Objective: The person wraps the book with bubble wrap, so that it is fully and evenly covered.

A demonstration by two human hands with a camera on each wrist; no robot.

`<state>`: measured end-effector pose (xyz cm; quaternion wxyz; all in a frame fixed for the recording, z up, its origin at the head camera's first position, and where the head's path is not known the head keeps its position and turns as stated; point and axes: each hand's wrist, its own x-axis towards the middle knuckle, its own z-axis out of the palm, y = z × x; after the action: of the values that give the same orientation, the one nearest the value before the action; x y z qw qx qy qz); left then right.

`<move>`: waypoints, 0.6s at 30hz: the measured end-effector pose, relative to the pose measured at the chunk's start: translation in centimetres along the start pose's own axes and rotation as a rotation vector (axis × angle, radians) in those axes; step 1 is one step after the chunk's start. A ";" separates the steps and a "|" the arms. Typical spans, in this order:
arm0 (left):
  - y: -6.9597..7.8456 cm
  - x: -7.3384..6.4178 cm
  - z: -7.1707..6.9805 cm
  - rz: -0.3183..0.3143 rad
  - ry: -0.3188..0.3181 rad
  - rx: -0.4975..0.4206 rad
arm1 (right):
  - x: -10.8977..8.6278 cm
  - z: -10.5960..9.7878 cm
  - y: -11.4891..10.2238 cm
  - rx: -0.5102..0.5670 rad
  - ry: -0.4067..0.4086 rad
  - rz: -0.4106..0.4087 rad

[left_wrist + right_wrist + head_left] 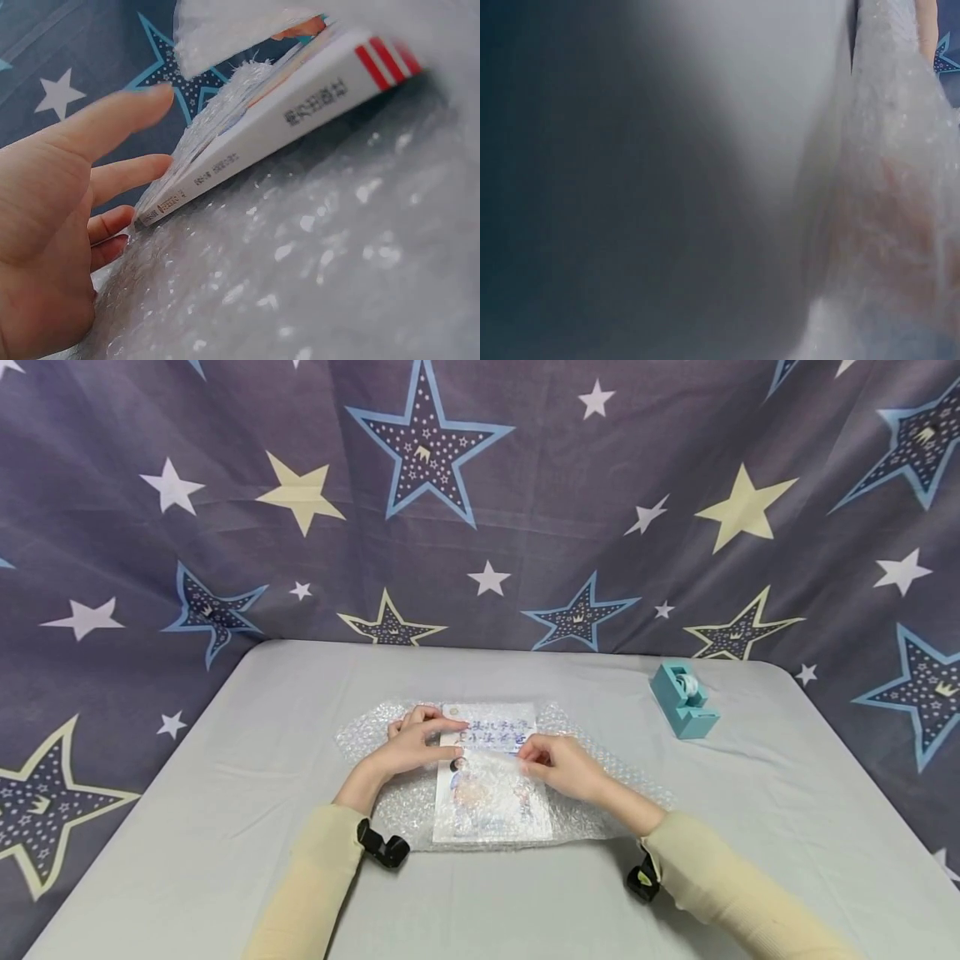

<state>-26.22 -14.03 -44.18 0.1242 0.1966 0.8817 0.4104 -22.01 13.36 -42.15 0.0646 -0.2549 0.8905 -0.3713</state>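
Observation:
A book (491,715) with a picture cover and blue lettering lies on a sheet of bubble wrap (405,817). A flap of the wrap covers the lower part of its cover. My right hand (564,766) pinches the edge of that flap near the book's right side. At the upper left of the book is my left hand (411,745), thumb and fingers spread and nearly straight. In the left wrist view, fingertips of this hand touch the far end of the white spine (259,135). Blurred wrap (896,105) fills the right side of the right wrist view.
A teal tape dispenser (684,703) with a roll in it stands at the back right of the table (247,760). Behind the table hangs a dark cloth (517,510) printed with stars. The wrap reaches out past both sides of the book.

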 end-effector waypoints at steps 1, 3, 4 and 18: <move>0.1 0.0 0.0 0.001 -0.001 0.018 | 0.0 0.1 0.0 -0.006 0.004 -0.005; 0.1 0.0 0.0 0.003 0.001 0.048 | 0.1 0.1 0.1 -0.022 0.011 -0.014; 0.2 0.0 0.1 0.003 0.002 0.058 | 0.1 0.2 0.1 -0.031 0.014 -0.018; 1.0 -0.2 0.9 0.002 0.052 0.198 | 0.3 0.3 -0.1 -0.061 0.024 0.009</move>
<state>-25.44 -12.94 -43.94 0.0805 0.1981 0.9206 0.3266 -22.12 12.97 -42.34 0.0479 -0.2483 0.9032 -0.3468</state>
